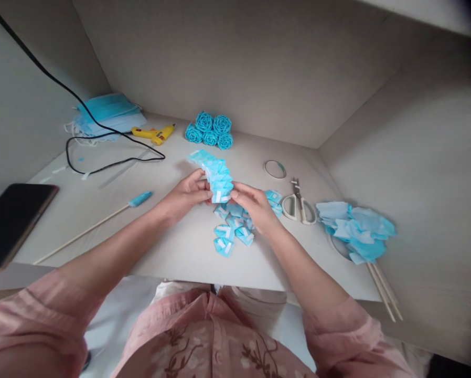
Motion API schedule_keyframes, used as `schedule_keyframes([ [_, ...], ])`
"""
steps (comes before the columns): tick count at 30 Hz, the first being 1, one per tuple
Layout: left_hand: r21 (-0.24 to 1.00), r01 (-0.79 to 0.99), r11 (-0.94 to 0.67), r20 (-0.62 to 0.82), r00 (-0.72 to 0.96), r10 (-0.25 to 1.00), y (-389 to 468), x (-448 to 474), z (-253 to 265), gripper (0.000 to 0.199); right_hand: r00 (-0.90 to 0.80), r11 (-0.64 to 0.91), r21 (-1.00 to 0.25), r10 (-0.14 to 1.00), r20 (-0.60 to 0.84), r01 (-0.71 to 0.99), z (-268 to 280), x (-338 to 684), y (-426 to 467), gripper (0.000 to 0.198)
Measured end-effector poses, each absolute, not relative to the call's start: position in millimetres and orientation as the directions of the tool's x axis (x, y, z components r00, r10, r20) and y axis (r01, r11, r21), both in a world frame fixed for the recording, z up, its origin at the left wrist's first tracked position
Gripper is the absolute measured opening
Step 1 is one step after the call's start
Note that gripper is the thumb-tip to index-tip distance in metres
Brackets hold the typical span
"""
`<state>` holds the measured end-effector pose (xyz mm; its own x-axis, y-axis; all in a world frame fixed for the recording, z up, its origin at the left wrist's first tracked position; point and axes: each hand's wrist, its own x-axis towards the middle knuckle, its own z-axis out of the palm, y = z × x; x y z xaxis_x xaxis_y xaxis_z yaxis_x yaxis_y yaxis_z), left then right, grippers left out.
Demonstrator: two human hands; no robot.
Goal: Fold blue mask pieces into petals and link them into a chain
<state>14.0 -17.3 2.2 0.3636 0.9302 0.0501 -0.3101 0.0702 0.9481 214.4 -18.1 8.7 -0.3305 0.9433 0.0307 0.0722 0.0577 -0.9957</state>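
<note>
Between my two hands, above the middle of the table, is a strip of overlapping folded blue pieces (215, 176) with white tape on its near end. My left hand (190, 197) pinches the strip's left side, fingers curled behind it. On the right, the fingertips of my right hand (253, 202) close on its lower edge. Loose folded blue pieces (229, 233) with white tape lie beneath and in front of the hands. More folded pieces (274, 200) show just beyond my right wrist.
Rolled blue flowers (210, 131) are stacked at the back. Leftward are a yellow glue gun (154, 134) with a black cord, face masks (105, 118), a blue-tipped stick (97, 223) and a phone (15, 223). Rightward lie a tape roll (275, 169), scissors (297, 205), blue scraps (357, 231) and wooden sticks (384, 291).
</note>
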Motion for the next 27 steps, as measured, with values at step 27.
schedule_keyframes([
  [27, 0.932, -0.357, 0.058, 0.053, 0.294, 0.954, -16.9, 15.4, 3.7, 0.049, -0.283, 0.049, -0.999, 0.958, 0.041, 0.022, 3.9, 214.9, -15.2, 0.042],
])
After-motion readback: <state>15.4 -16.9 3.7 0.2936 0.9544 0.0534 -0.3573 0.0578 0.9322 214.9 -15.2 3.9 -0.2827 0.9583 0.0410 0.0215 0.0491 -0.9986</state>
